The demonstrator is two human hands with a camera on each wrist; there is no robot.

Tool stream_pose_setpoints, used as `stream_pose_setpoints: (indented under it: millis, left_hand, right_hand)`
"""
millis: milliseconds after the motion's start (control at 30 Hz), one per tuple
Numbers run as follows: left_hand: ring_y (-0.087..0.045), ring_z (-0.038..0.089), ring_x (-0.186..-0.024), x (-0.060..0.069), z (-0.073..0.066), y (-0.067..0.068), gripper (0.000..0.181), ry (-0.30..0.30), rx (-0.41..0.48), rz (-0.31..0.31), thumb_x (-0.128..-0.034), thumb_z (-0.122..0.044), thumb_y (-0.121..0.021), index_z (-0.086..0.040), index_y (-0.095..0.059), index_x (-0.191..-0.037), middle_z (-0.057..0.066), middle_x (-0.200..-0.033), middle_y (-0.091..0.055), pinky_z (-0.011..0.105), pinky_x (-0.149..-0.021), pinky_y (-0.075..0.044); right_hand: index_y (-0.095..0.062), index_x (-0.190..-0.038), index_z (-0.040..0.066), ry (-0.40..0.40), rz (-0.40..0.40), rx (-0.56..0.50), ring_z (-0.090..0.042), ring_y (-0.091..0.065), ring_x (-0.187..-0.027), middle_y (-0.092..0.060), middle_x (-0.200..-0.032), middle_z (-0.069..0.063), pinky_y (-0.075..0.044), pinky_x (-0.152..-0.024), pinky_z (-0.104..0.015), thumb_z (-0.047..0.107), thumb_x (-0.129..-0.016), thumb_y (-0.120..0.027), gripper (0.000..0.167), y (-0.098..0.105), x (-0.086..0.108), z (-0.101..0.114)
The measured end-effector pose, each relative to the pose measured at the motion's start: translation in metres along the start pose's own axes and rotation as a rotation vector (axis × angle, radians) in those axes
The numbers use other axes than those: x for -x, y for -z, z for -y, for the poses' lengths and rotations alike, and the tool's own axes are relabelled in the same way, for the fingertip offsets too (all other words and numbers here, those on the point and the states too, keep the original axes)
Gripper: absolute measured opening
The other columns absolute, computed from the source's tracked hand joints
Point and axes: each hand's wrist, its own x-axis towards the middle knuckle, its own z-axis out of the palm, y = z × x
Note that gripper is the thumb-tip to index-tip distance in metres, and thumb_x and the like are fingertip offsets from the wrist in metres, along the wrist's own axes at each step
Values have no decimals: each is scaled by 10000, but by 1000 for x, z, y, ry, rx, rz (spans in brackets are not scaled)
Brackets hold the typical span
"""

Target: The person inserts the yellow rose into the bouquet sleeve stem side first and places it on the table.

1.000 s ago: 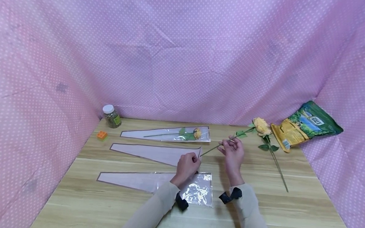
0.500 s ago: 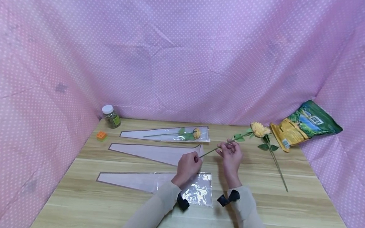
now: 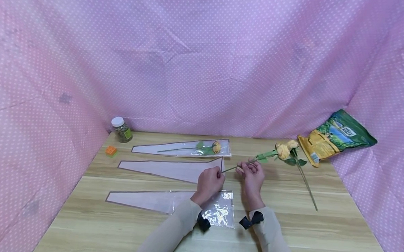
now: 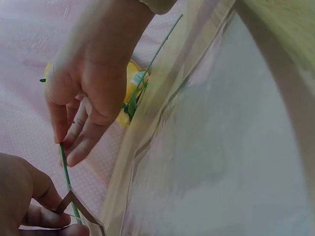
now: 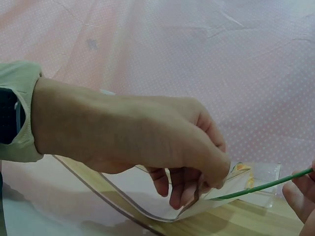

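The left hand (image 3: 210, 182) pinches the open right end of the middle clear sleeve (image 3: 172, 168), whose edge stands raised. Between finger and thumb of the right hand (image 3: 253, 177) is the green stem (image 3: 233, 168) of a yellow flower (image 3: 283, 151). The stem's lower end lies at the sleeve's mouth; in the left wrist view the stem (image 4: 65, 164) passes behind the brown-edged corner beside the left fingers. In the right wrist view the left hand (image 5: 142, 135) holds the sleeve edge, and the stem (image 5: 261, 187) enters there.
Another sleeve (image 3: 140, 199) lies nearer the front; a farther one (image 3: 173, 148) holds a flower. A second loose flower (image 3: 305, 181) lies at the right by a green-yellow bag (image 3: 345, 131). A jar (image 3: 122, 130) and an orange-green block (image 3: 111, 151) stand at the left.
The right hand has moved slightly left and nearer the front with the flower, its head coming lower and closer to the loose flower. The left hand has stayed nearly in place, and the sleeve's corner rises higher.
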Motion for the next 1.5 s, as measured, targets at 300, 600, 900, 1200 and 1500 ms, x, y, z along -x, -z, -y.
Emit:
stream_pose_setpoints:
  millis: [300,600,900,1200,1500]
  left_hand:
    - [-470,90,-551,-1,-4,2,213,-50,-17,6,-848,-124,-646,-151,-579,-647,-44,-580,-558,220,-539,-353]
    - [-456,82,-536,-3,-5,-1,209,-78,-44,11,-841,-121,-644,-152,-581,-645,-47,-571,-555,212,-527,-334]
    - [-480,96,-543,-3,-7,-2,209,-81,-42,11,-842,-124,-646,-151,-578,-647,-39,-579,-571,218,-527,-335]
    - [-490,88,-546,-2,-7,-2,192,-85,-45,0,-848,-125,-642,-150,-604,-662,-36,-586,-595,218,-541,-354]
    - [-456,64,-543,-1,-5,-2,196,-95,-46,-23,-846,-129,-648,-161,-594,-660,-52,-581,-569,197,-532,-330]
  right_hand:
    - [-484,-1192,-48,-60,-7,36,-117,-741,-838,-720,-891,22,-607,-755,-275,15,-942,-631,297,4,0,-11]
    - [-511,-1144,-5,-115,32,23,-109,-729,-835,-719,-961,-48,-606,-772,-291,82,-996,-568,180,3,5,-16]
    - [-565,-1138,22,-168,35,11,-105,-739,-847,-736,-983,-47,-604,-785,-284,309,-1059,-466,314,0,9,-13]
    - [-535,-1210,-39,-162,-19,-41,-99,-728,-809,-740,-895,-12,-600,-769,-255,287,-1054,-475,367,-2,10,-12]
    - [-406,-1094,103,-101,-34,-72,-120,-740,-752,-729,-788,3,-609,-710,-278,108,-1043,-472,84,-1,8,-15]
